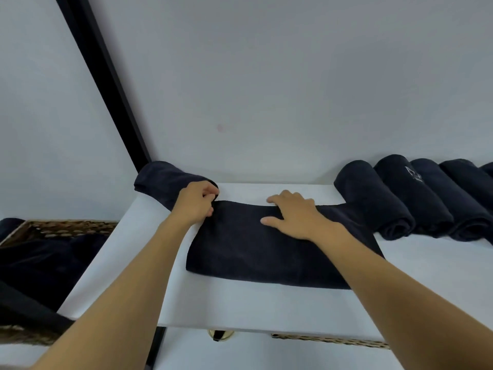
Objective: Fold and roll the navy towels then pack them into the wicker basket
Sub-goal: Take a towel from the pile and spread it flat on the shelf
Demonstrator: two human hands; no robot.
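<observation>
While the left hand [196,202] pinches the towel [253,252] corner, the right hand [290,213] presses it — fingers straight.

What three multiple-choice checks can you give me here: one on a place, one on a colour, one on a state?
1. Where is the wicker basket relative to the table?
A) on its right end
B) off its left edge, lower down
C) on top of it, in the middle

2. What colour is the table top?
A) black
B) brown wood
C) white

3. How is the middle towel lying?
A) flat and folded
B) rolled tight
C) hanging off the front edge

Answers:
1 B: the wicker basket shows beyond the table's left edge, below its top.
2 C: the bare surface around the towels is white.
3 A: the middle towel lies flat, unlike the rolled towels at the right rear.
</observation>
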